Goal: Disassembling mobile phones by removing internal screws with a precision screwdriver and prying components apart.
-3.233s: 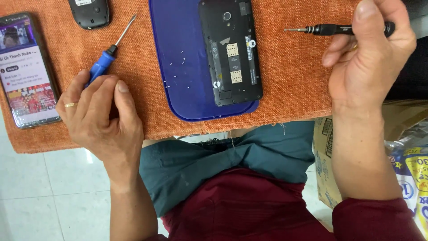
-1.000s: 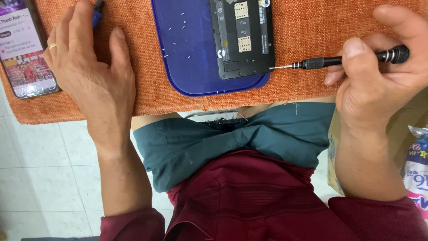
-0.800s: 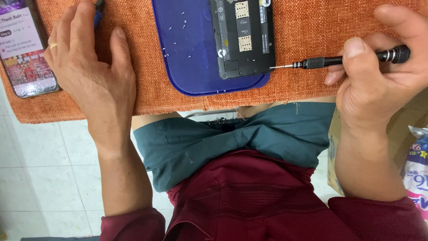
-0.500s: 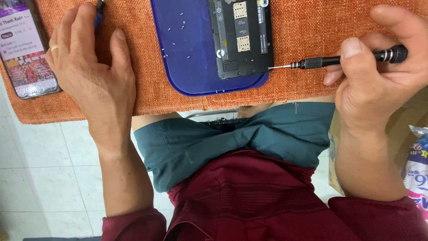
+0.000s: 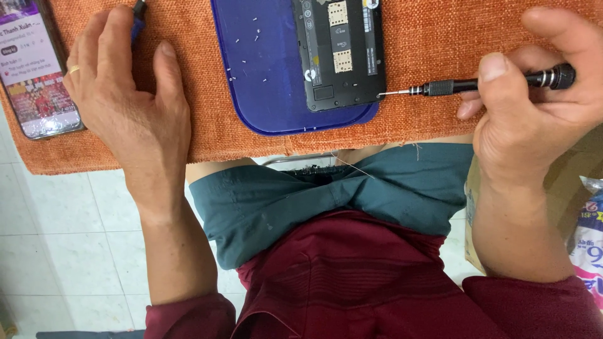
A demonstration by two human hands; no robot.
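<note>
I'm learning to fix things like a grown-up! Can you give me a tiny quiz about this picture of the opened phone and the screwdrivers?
1. True or false: the right hand holds the black screwdriver.
2. Where does the opened phone lie? A) on the bare orange cloth B) on the blue tray C) on the floor
3. Which lit-up thing lies just beside the left hand?

Key
1. True; its tip points at the opened phone's lower corner.
2. B
3. A second phone with its screen on, lying on the orange cloth.
</note>
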